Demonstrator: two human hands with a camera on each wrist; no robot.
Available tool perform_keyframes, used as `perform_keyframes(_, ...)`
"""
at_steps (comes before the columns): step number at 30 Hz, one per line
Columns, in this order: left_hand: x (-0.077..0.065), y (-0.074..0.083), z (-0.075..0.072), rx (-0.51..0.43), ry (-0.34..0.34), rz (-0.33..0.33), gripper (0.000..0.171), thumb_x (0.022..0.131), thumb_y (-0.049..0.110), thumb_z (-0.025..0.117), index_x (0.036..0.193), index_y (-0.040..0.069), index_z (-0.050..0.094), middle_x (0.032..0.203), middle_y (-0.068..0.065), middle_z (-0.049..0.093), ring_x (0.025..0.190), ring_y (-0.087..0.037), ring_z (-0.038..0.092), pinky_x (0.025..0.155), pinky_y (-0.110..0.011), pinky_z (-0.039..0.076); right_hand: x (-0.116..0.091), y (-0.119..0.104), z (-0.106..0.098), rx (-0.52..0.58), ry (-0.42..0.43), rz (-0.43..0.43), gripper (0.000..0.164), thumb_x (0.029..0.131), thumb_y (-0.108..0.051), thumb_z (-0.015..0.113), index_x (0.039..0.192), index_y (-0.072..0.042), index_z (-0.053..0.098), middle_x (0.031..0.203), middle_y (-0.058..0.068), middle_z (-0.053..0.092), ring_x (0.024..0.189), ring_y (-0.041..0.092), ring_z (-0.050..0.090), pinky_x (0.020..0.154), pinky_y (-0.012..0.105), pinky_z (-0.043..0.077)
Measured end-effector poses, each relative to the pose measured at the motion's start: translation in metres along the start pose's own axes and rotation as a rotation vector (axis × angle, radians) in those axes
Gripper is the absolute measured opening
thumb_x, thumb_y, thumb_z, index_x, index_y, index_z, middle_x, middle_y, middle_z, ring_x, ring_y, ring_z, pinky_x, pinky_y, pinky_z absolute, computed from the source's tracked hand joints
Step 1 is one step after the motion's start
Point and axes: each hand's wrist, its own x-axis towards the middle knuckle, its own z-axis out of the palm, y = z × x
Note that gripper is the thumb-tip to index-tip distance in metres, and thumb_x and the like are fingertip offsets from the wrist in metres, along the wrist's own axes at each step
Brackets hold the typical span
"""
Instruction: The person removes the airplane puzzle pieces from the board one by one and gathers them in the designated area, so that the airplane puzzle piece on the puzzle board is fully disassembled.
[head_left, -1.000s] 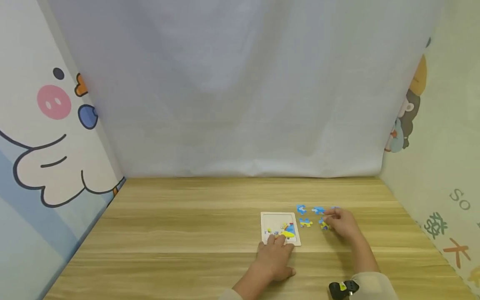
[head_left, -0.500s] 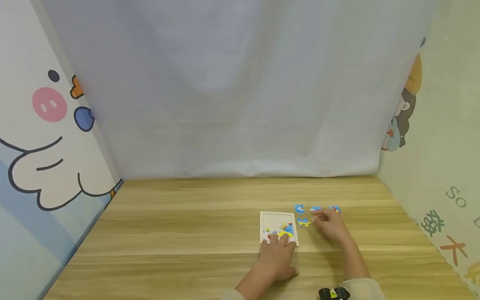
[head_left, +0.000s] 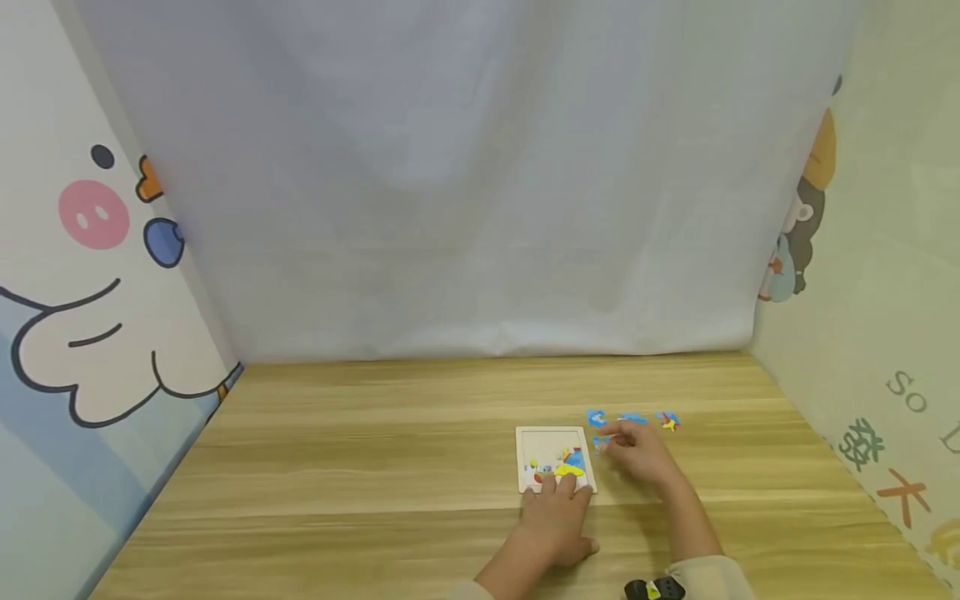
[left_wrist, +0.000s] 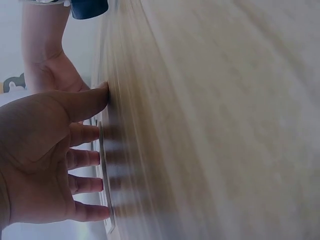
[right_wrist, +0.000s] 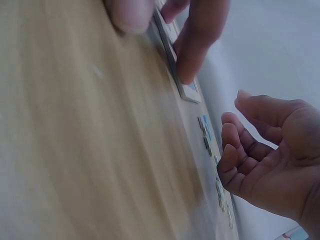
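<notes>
Leftward over the desk (head_left: 375,433), the right hand (head_left: 637,454) has shifted toward the puzzle board (head_left: 543,444) in the last second. Its grip is curled, and I can't tell whether it pinches a piece. One loose piece (head_left: 597,442) peeks out just left of those fingertips, between them and the board. The board lies farther left, closer to the left hand (head_left: 557,521), whose spread fingers rest on its near edge. Beyond the right hand, three more pieces (head_left: 633,417) form a left-to-right row.

Left hand (head_left: 555,523) rests on puzzle board's (head_left: 546,442) near edge | right hand (head_left: 637,452) at loose pieces (head_left: 668,420) | wooden tabletop (head_left: 337,450) | pale backdrop (head_left: 450,208) behind
</notes>
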Motion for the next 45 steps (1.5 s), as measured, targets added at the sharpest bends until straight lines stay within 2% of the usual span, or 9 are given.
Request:
perform_keyframes(5, 0.001, 0.0, 0.002, 0.008, -0.006, -0.005, 0.067, 0.078, 0.057, 0.064, 0.135, 0.026, 0.047, 0.134, 0.004, 0.04, 0.122, -0.023, 0.037, 0.09, -0.045, 0.041, 0.002, -0.002, 0.008, 0.013, -0.07, 0.021, 0.027, 0.086, -0.002, 0.061, 0.111, 0.008, 0.059, 0.09, 0.012, 0.06, 0.072, 0.021, 0.058, 0.062, 0.034, 0.049)
perform_keyframes(10, 0.001, 0.0, 0.002, 0.019, -0.011, -0.002, 0.067, 0.078, 0.058, 0.063, 0.135, 0.027, 0.047, 0.134, 0.005, 0.04, 0.122, -0.022, 0.036, 0.089, -0.045, 0.042, 0.003, -0.005, 0.016, -0.105, -0.095, 0.001, 0.027, 0.08, -0.002, 0.067, 0.106, 0.003, 0.065, 0.091, 0.009, 0.058, 0.078, 0.021, 0.053, 0.064, 0.034, 0.046)
perform_keyframes(15, 0.001, 0.001, 0.001, 0.035, -0.01, 0.002, 0.065, 0.079, 0.059, 0.061, 0.134, 0.028, 0.047, 0.132, 0.006, 0.041, 0.12, -0.021, 0.037, 0.089, -0.044, 0.042, 0.003, -0.009, 0.021, -0.177, -0.086, 0.036, 0.028, 0.076, 0.001, 0.068, 0.103, 0.0, 0.067, 0.089, 0.009, 0.056, 0.077, 0.022, 0.049, 0.063, 0.033, 0.043)
perform_keyframes(22, 0.0, 0.0, 0.001, 0.063, 0.003, 0.002, 0.064, 0.078, 0.06, 0.061, 0.133, 0.028, 0.048, 0.128, 0.005, 0.042, 0.116, -0.02, 0.038, 0.085, -0.044, 0.043, 0.007, -0.009, 0.026, -0.24, -0.119, 0.012, 0.029, 0.075, 0.002, 0.067, 0.104, -0.002, 0.067, 0.074, 0.005, 0.047, 0.064, 0.018, 0.042, 0.056, 0.03, 0.036)
perform_keyframes(29, 0.001, -0.002, 0.001, 0.074, 0.006, -0.003, 0.065, 0.078, 0.061, 0.06, 0.133, 0.029, 0.048, 0.127, 0.006, 0.042, 0.115, -0.02, 0.038, 0.085, -0.044, 0.043, 0.009, -0.009, 0.029, -0.225, -0.124, -0.011, 0.027, 0.075, 0.005, 0.066, 0.102, -0.001, 0.065, 0.061, 0.002, 0.045, 0.054, 0.014, 0.041, 0.051, 0.028, 0.035)
perform_keyframes(38, -0.001, -0.001, -0.001, 0.06, 0.015, -0.007, 0.064, 0.078, 0.06, 0.062, 0.133, 0.029, 0.048, 0.126, 0.006, 0.043, 0.114, -0.02, 0.039, 0.084, -0.043, 0.042, 0.01, -0.012, 0.029, -0.221, -0.097, 0.002, 0.026, 0.073, 0.007, 0.067, 0.096, -0.005, 0.063, 0.063, 0.004, 0.049, 0.057, 0.016, 0.044, 0.052, 0.029, 0.037)
perform_keyframes(45, 0.0, -0.001, 0.002, 0.055, 0.015, -0.011, 0.065, 0.077, 0.06, 0.063, 0.133, 0.03, 0.048, 0.125, 0.006, 0.043, 0.112, -0.019, 0.039, 0.083, -0.042, 0.042, 0.012, -0.014, 0.028, -0.245, -0.063, -0.11, 0.018, 0.073, 0.01, 0.062, 0.083, -0.005, 0.059, 0.072, 0.004, 0.054, 0.068, 0.017, 0.051, 0.061, 0.032, 0.043)
